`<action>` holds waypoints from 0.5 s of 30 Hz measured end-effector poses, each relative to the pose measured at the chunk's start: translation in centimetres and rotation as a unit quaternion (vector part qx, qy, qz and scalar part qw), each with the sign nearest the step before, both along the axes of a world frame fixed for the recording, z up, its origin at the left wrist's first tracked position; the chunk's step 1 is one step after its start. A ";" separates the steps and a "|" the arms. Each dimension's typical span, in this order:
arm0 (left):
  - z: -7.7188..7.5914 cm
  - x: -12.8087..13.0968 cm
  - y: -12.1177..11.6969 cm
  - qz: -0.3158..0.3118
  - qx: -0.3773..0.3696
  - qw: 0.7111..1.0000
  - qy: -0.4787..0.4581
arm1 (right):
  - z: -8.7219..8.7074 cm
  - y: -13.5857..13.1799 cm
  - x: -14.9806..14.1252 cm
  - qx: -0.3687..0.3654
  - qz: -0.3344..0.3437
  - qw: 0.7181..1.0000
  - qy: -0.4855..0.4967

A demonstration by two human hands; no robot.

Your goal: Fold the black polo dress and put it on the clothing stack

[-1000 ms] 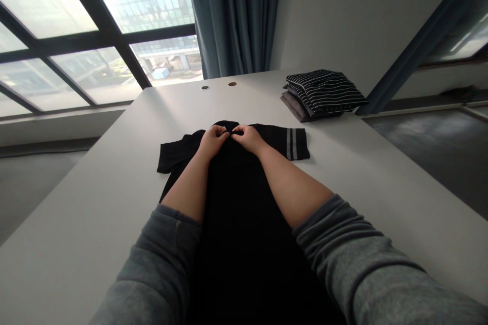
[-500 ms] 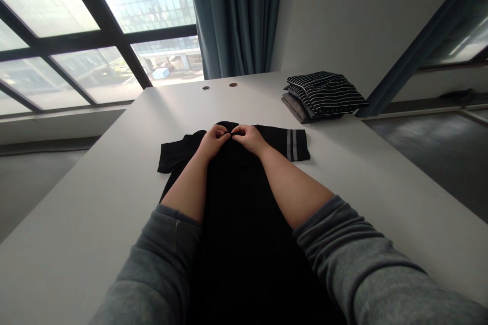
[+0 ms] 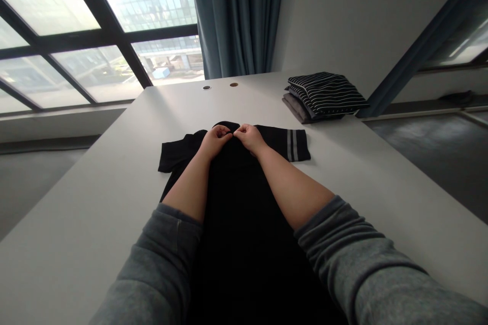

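The left hand (image 3: 215, 141) and right hand (image 3: 249, 138) are pinching in narrow grips at the collar (image 3: 227, 125) of the soft, light black shirt (image 3: 244, 213), which is lying flat mid-tabletop (image 3: 95, 203), its 2 grey stripes (image 3: 292, 145) showing right, and handling best by that collar.

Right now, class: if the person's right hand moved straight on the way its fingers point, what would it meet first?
The left hand. The right hand's fingers point across the collar of the black short-sleeved garment towards it, with little or no gap, though depth is hard to judge here.
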State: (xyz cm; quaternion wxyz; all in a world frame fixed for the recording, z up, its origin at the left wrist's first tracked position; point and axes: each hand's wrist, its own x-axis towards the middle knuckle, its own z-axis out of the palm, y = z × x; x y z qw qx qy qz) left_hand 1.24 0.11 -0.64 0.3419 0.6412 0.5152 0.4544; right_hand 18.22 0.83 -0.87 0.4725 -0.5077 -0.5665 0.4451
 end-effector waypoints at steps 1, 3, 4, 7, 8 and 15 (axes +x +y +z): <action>0.0 0.0 0.0 -0.003 -0.007 1.000 -0.014 | 0.0 0.0 0.0 0.002 0.003 1.000 0.005; 0.0 0.0 -0.1 -0.008 -0.024 0.999 -0.038 | -0.1 0.2 0.1 0.008 0.019 1.000 0.015; 0.0 0.0 -0.1 -0.008 -0.028 0.999 -0.045 | -0.2 0.2 0.2 0.014 0.028 0.999 0.020; 0.0 0.1 0.0 -0.003 -0.011 0.999 -0.045 | -0.5 0.5 0.4 0.037 0.048 0.998 0.029; 0.0 0.2 0.1 0.000 -0.002 0.999 -0.043 | -0.6 0.6 0.4 0.046 0.052 0.997 0.031; -0.3 0.3 0.3 -0.014 -0.007 0.996 -0.088 | -0.7 0.6 0.4 0.086 0.067 0.993 0.039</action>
